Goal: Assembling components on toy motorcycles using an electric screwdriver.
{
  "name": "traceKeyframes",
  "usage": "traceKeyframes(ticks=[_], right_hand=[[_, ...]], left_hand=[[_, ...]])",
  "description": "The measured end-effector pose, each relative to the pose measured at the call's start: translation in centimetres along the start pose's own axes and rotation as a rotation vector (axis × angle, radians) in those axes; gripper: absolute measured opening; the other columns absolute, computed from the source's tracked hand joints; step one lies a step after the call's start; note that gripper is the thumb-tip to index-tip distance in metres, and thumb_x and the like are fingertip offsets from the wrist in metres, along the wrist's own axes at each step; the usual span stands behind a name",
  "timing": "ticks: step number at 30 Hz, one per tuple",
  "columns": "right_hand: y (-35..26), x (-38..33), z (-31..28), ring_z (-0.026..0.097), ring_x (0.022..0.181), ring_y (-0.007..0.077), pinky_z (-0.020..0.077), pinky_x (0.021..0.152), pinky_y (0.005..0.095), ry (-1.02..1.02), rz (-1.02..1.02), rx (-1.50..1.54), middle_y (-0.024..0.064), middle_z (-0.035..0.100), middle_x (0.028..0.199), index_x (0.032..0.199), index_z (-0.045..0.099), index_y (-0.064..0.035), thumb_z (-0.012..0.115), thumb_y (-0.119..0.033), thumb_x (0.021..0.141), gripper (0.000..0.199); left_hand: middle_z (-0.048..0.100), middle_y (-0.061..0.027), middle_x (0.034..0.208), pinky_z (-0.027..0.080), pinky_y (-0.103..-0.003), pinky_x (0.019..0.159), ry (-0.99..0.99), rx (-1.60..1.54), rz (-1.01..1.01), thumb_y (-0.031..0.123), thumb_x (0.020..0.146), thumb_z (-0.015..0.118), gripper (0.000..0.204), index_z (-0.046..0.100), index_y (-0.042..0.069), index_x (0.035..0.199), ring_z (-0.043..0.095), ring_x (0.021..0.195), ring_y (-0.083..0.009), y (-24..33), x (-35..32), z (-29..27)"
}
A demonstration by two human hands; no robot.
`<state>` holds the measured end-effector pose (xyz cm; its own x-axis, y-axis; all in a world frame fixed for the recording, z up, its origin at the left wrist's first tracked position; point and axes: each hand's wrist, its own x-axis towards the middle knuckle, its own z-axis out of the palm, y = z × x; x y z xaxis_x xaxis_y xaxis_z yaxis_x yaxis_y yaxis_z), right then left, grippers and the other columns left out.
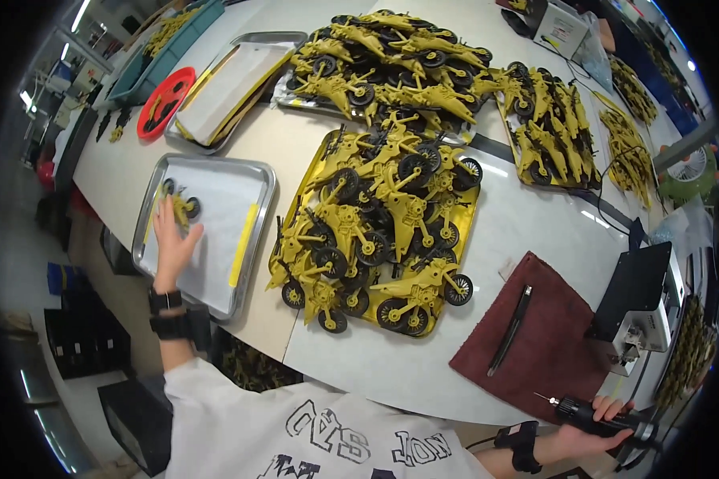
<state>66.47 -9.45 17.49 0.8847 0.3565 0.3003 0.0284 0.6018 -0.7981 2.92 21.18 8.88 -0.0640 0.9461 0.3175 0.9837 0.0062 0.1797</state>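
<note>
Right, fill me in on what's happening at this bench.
A person is working with yellow toy motorcycles. The left hand rests on one toy motorcycle lying in a silver tray lined with white paper. The right hand grips a black electric screwdriver near the table edge, beside a maroon cloth with a black pen on it. A gold tray in the middle is piled with more motorcycles.

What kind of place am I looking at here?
Probably a toy assembly workshop: metal trays piled with yellow toy motorcycles, the right hand holding an electric screwdriver, and the left hand placing one motorcycle on a tray.
</note>
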Motion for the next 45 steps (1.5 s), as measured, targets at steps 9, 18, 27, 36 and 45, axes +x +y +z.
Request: traceKeyframes(ticks=[9,18,27,36,45], right_hand=[[1.7,-2.6,5.0,0.039,0.045,0.0134,0.0325,0.048,0.0265,-0.108,0.096,0.121,0.0034,0.044,0.063,0.121,0.039,-0.0054,0.05,-0.051,0.091,0.055],[-0.5,-2.8,1.9,0.041,0.044,0.0156,0.0352,0.051,0.031,-0.16,0.02,0.13,0.0049,0.046,0.064,0.123,0.036,-0.0049,0.052,-0.048,0.091,0.055],[-0.8,-2.8,0.7,0.037,0.056,0.0088,0.0313,0.056,0.0234,0.027,-0.067,-0.055,0.0011,0.039,0.07,0.123,0.041,0.0021,0.047,-0.044,0.094,0.054],[0.1,-1.8,2.8,0.042,0.056,0.0195,0.0339,0.055,0.0346,-0.108,0.041,0.008,0.0041,0.043,0.064,0.092,0.053,-0.0048,0.049,-0.048,0.089,0.044],[1.8,-0.8,4.5,0.042,0.056,0.0226,0.0368,0.057,0.0361,-0.002,0.249,0.165,0.0068,0.044,0.068,0.082,0.05,-0.0039,0.052,-0.046,0.09,0.043]], left_hand=[[0.021,-0.0305,0.146,0.022,-0.052,0.109,-0.892,-0.893,1.118,0.026,0.071,0.078,0.093,0.025,0.008,0.146,0.022,0.136,-0.0459,35.5,-6.8,-7.9],[0.017,-0.0331,0.146,0.016,-0.061,0.109,-0.693,-0.484,1.211,0.035,0.052,0.084,0.11,0.029,0.007,0.143,0.016,0.139,-0.0458,45.7,-10.6,0.2],[0.032,-0.0322,0.136,0.013,-0.061,0.11,-0.632,-0.791,1.238,0.036,0.04,0.085,0.11,0.039,-0.001,0.133,0.025,0.134,-0.0443,45.6,-13.0,0.8],[0.023,-0.022,0.149,0.025,-0.044,0.109,-0.445,-1.468,0.143,0.022,0.077,0.073,0.075,0.035,0.006,0.14,0.034,0.133,-0.0327,28.9,-10.0,-8.0],[0.022,-0.0274,0.148,0.021,-0.04,0.112,0.185,-0.337,-0.75,0.022,0.087,0.059,0.079,0.013,-0.006,0.145,0.025,0.136,-0.0357,-2.0,-14.0,1.0]])
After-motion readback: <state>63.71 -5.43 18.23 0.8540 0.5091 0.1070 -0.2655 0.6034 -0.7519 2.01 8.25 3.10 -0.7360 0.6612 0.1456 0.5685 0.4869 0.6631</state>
